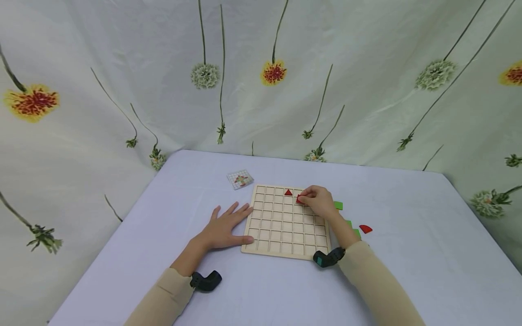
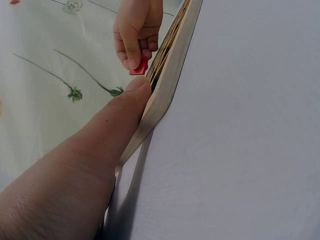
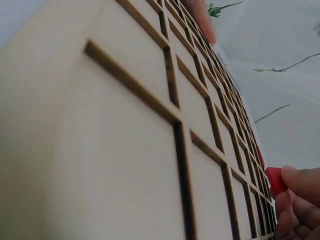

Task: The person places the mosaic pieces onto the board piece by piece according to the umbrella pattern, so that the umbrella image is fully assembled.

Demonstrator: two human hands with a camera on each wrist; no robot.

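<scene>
A pale wooden grid board (image 1: 281, 222) lies flat on the table. My left hand (image 1: 226, 227) is spread at its left side, fingertips and thumb resting on the edge. Over the far right part of the grid, my right hand (image 1: 319, 200) pinches a small red piece (image 3: 275, 181) between thumb and fingers. That piece is partly hidden by the fingers. One red triangle (image 1: 288, 192) sits in a cell of the far row, just left of the held piece. The grid's other visible cells hold nothing.
A small card (image 1: 240, 179) with a coloured grid pattern lies beyond the board's far left corner. Right of the board are a red quarter-round piece (image 1: 365, 229) and several green pieces (image 1: 338, 205), partly covered by the right forearm. A flowered cloth hangs behind the table.
</scene>
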